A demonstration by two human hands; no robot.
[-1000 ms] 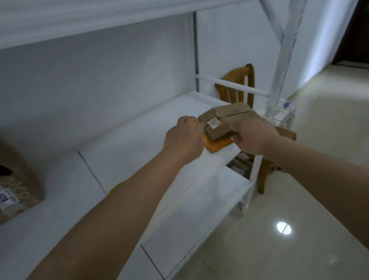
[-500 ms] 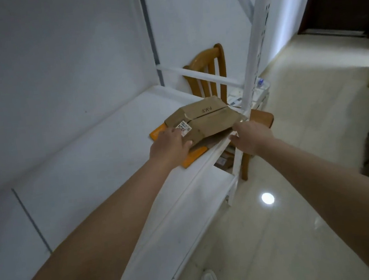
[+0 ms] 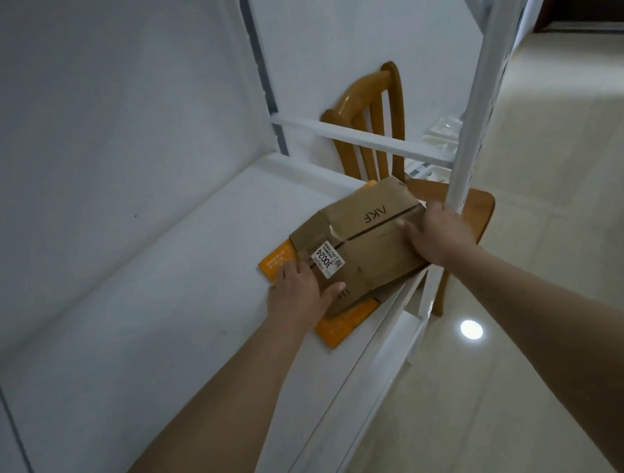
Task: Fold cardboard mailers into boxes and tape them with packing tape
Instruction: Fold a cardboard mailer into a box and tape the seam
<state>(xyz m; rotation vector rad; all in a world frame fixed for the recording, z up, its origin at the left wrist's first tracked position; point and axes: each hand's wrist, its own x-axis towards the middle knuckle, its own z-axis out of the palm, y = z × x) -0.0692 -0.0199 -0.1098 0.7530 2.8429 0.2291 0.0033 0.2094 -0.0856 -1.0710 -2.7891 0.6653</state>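
Observation:
A flattened brown cardboard mailer [image 3: 370, 238] printed "AKF", with a white label reading 30024, lies on the white shelf [image 3: 156, 310] near its right end. It rests on an orange flat mailer [image 3: 344, 323] that sticks out at the left and front. My left hand [image 3: 301, 291] holds the brown mailer's near left corner, thumb on top. My right hand [image 3: 439, 232] grips its right edge, thumb pressed on the top face. No packing tape is in view.
A white upright post [image 3: 480, 95] of the shelving rises just behind my right hand. A wooden chair [image 3: 374, 114] stands past the shelf's end. A lower shelf [image 3: 359, 404] sits below, and a glossy tiled floor [image 3: 543, 327] lies to the right.
The view has swung right and closer; the open box at the far left has left the frame. Both hands shifted from the stack's edges onto the brown mailer, which now lies flatter.

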